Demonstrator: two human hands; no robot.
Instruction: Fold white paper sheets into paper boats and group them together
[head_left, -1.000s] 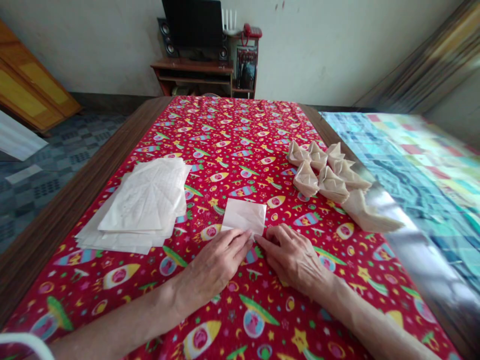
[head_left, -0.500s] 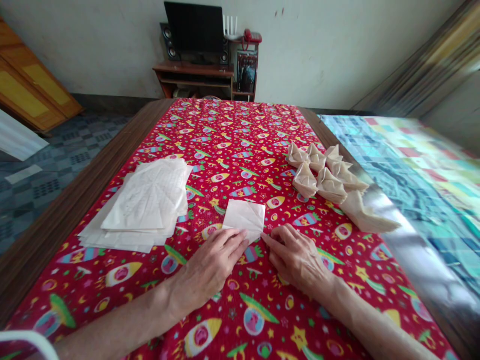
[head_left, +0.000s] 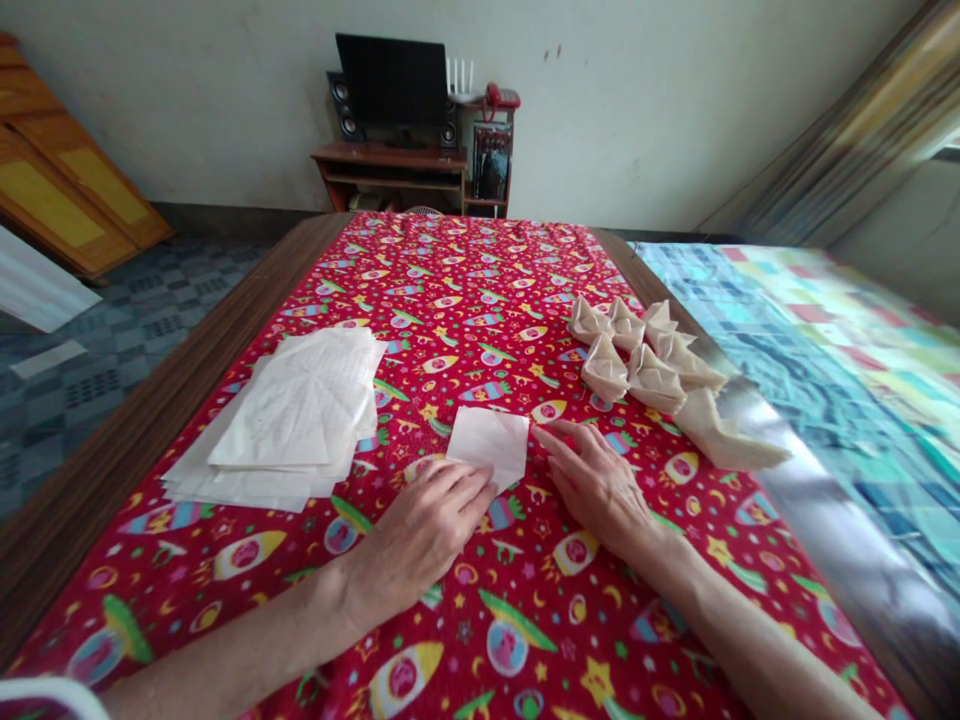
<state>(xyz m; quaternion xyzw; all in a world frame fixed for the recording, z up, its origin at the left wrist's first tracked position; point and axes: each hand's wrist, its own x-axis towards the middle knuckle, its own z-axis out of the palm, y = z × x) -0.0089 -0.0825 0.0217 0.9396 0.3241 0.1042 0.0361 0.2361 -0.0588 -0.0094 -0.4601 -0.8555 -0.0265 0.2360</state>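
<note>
A small folded square of white paper (head_left: 491, 437) lies on the red patterned cloth in front of me. My left hand (head_left: 439, 510) holds its lower left part against the cloth, fingers pressed together and bent; the thumb is hidden. Just right of the paper is my right hand (head_left: 600, 485), its fingers outstretched and holding nothing. The right index fingertip sits close to the paper's upper right corner. Off to the left rests a stack of thin white sheets (head_left: 292, 400) with fold creases. Several pointed, cream folded paper pieces (head_left: 652, 375) stand grouped on the right.
The red cloth (head_left: 420, 300) covers the middle of a dark wooden table (head_left: 225, 320). A white curved object (head_left: 52, 695) cuts into the lower left corner. Beyond the table's far end, a desk (head_left: 390, 155) carries a monitor (head_left: 394, 90). A bed (head_left: 780, 330) adjoins the right side.
My right hand has moved up along the paper's right edge and its fingers have stretched out. My left hand stays on the paper. The view has tilted slightly upward.
</note>
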